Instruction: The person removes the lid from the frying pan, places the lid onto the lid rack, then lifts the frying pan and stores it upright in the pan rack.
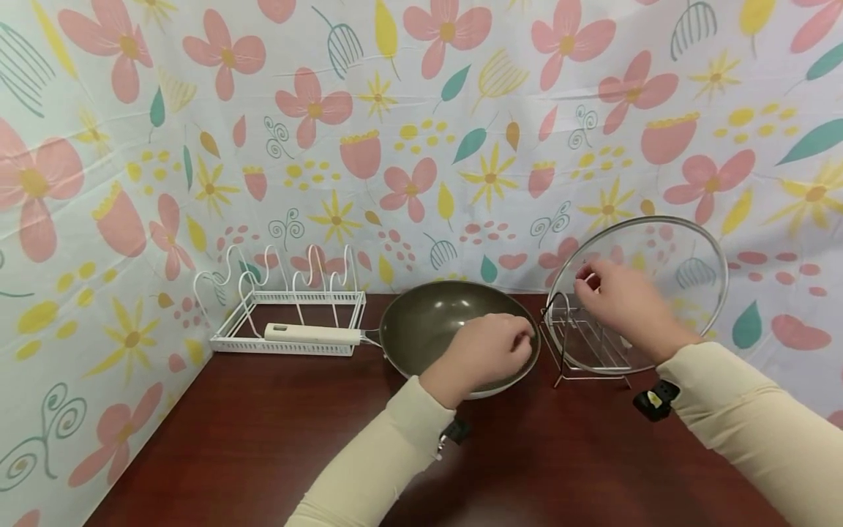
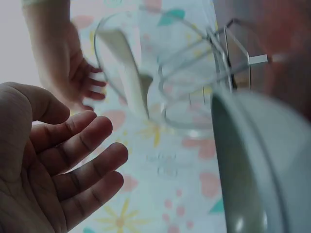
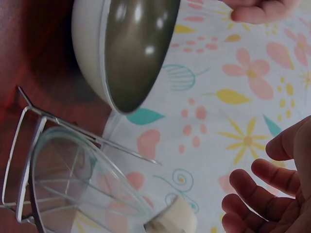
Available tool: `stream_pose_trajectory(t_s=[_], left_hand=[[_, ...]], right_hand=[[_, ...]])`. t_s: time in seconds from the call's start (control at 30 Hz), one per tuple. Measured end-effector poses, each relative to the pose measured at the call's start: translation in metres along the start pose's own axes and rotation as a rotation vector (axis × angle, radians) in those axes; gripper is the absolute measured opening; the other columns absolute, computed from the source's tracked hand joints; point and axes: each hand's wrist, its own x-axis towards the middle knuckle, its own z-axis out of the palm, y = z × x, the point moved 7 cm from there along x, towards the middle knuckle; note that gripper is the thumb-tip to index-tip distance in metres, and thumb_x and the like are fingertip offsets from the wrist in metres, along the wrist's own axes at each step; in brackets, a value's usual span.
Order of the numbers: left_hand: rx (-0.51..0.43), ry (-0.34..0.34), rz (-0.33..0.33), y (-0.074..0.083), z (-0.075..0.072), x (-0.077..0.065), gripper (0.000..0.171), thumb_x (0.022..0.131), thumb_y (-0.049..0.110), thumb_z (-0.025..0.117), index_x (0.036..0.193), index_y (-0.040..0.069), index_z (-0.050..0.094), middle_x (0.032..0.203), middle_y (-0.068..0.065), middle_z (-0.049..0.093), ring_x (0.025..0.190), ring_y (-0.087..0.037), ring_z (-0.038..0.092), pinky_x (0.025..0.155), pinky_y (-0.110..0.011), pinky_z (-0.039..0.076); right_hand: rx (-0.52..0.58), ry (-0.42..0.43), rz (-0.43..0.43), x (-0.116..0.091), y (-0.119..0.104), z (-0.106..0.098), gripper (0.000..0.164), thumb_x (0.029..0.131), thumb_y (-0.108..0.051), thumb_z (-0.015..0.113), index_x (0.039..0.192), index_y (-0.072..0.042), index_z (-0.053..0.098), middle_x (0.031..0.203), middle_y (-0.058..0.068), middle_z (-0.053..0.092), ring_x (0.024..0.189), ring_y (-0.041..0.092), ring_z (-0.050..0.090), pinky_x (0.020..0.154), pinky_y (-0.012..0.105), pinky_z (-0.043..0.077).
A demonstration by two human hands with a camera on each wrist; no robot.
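A deep frying pan (image 1: 421, 322) with a dark inside and a cream handle (image 1: 312, 334) sits on the table. Over its right side hovers my left hand (image 1: 487, 353), fingers loosely bent and holding nothing; the left wrist view shows its empty palm. A large round glass lid (image 1: 685, 252) with a metal rim leans upright in a wire rack (image 1: 562, 351). In front of the lid is my right hand (image 1: 622, 304), with relaxed fingers around no object. The right wrist view shows the lid's cream knob (image 3: 177, 217) apart from those fingers (image 3: 272, 206).
A white rack (image 1: 283, 348) with tall curved dividers stands at the back left, and the pan's handle reaches across its front right part. Behind everything hangs a flowered cloth (image 1: 408, 132). The dark red table (image 1: 276, 424) extends toward me.
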Motion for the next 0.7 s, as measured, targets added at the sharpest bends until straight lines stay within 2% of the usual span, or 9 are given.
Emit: stream_pose_trajectory(t_s=[0.3, 0.47, 0.57, 0.7], left_hand=[[0.022, 0.01, -0.151, -0.07, -0.025, -0.021, 0.02, 0.097, 0.024, 0.055, 0.101, 0.022, 0.074, 0.093, 0.011, 0.069, 0.079, -0.009, 0.062, 0.068, -0.031, 0.052], [0.082, 0.004, -0.244, -0.113, -0.033, -0.039, 0.023, 0.098, 0.024, 0.053, 0.104, 0.021, 0.075, 0.101, 0.006, 0.072, 0.086, -0.016, 0.068, 0.073, -0.038, 0.055], [0.101, 0.009, -0.28, -0.135, -0.038, -0.051, 0.021, 0.097, 0.022, 0.055, 0.101, 0.019, 0.075, 0.099, 0.002, 0.072, 0.086, -0.019, 0.068, 0.073, -0.039, 0.055], [0.107, 0.026, -0.306, -0.161, -0.042, -0.069, 0.02, 0.097, 0.019, 0.056, 0.098, 0.015, 0.076, 0.096, -0.001, 0.072, 0.085, -0.021, 0.067, 0.072, -0.039, 0.055]], right_hand=[[0.011, 0.016, -0.017, -0.004, -0.009, 0.017, 0.014, 0.096, -0.02, 0.056, 0.097, -0.009, 0.066, 0.084, 0.006, 0.071, 0.072, 0.024, 0.063, 0.065, 0.041, 0.048], [0.038, 0.005, -0.005, -0.007, -0.008, 0.026, 0.012, 0.095, -0.019, 0.055, 0.096, -0.01, 0.064, 0.085, 0.006, 0.07, 0.075, 0.024, 0.063, 0.069, 0.042, 0.048], [0.041, -0.01, 0.014, -0.008, -0.006, 0.033, 0.019, 0.096, -0.02, 0.054, 0.102, -0.006, 0.066, 0.088, 0.01, 0.071, 0.079, 0.028, 0.065, 0.073, 0.047, 0.05], [0.035, -0.069, 0.05, -0.012, -0.003, 0.047, 0.034, 0.098, -0.022, 0.05, 0.117, 0.002, 0.065, 0.099, 0.018, 0.073, 0.087, 0.036, 0.068, 0.078, 0.054, 0.052]])
